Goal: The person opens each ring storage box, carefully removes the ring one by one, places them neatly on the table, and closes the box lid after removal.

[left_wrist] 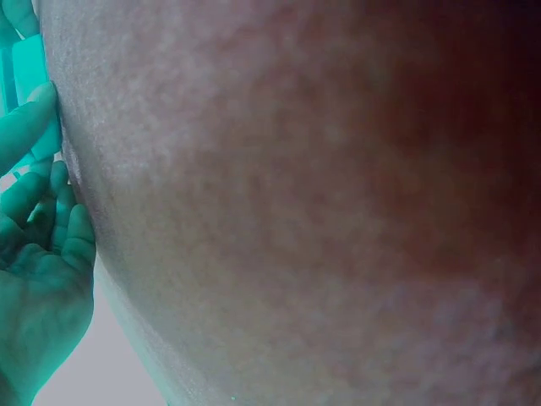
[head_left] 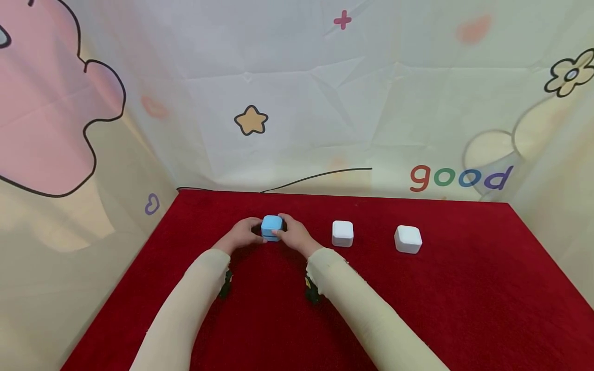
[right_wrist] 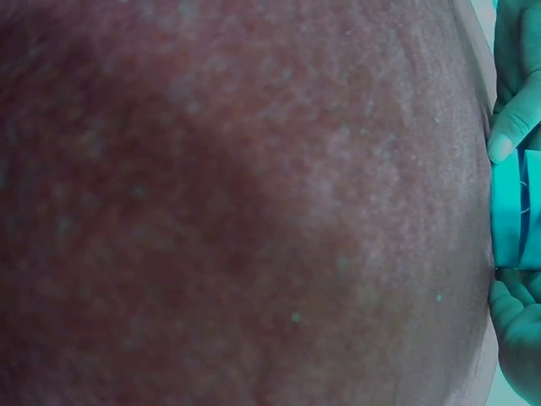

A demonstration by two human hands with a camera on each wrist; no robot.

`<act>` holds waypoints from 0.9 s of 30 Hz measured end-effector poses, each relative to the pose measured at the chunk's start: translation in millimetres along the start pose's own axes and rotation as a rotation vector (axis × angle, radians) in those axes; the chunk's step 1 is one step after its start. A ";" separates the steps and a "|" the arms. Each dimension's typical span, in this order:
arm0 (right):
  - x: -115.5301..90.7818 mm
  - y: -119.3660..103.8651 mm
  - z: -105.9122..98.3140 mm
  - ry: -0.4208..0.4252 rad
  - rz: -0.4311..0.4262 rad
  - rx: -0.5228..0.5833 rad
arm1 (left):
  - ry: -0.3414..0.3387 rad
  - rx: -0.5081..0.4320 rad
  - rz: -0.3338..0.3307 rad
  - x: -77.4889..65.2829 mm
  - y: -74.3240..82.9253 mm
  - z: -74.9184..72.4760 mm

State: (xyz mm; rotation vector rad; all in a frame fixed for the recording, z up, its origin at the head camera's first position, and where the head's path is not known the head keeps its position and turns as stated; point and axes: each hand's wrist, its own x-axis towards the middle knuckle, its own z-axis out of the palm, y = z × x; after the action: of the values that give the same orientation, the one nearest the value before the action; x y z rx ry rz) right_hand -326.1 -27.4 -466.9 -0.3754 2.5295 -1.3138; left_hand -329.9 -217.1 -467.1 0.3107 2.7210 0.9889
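Both hands are at a small light-blue box [head_left: 271,224] with rounded corners, low over the far left part of the red cloth. A dark seam runs across the front between its upper and lower parts, and a narrow gap shows there in the right wrist view. My left hand [head_left: 241,235] holds the box from the left, thumb low at the front. From the right, my right hand [head_left: 298,236] grips it with the thumb on the front face and fingers behind the top edge. In the left wrist view the box [left_wrist: 30,72] is partly cut off.
To the right stand two white rounded boxes, a nearer one [head_left: 342,233] and one farther right [head_left: 408,239]. Red cloth [head_left: 278,319] covers the table. A printed curtain [head_left: 297,103] hangs behind its back edge and along both sides.
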 end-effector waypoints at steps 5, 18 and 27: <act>-0.9 -0.7 -0.3 0.002 -0.002 -0.013 | -0.002 0.020 0.012 0.4 -0.7 -0.1; -0.7 -0.7 -3.7 -0.016 0.025 0.033 | -0.003 0.043 0.022 0.9 0.8 0.5; 1.3 -1.3 -2.7 -0.018 0.044 0.042 | 0.005 0.028 -0.002 0.3 -0.3 0.5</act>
State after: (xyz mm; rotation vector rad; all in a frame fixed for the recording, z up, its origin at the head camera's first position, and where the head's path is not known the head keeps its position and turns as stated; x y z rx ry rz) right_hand -328.2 -26.5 -464.6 -0.3199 2.4776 -1.3388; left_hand -330.0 -217.0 -467.7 0.3103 2.7409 0.9535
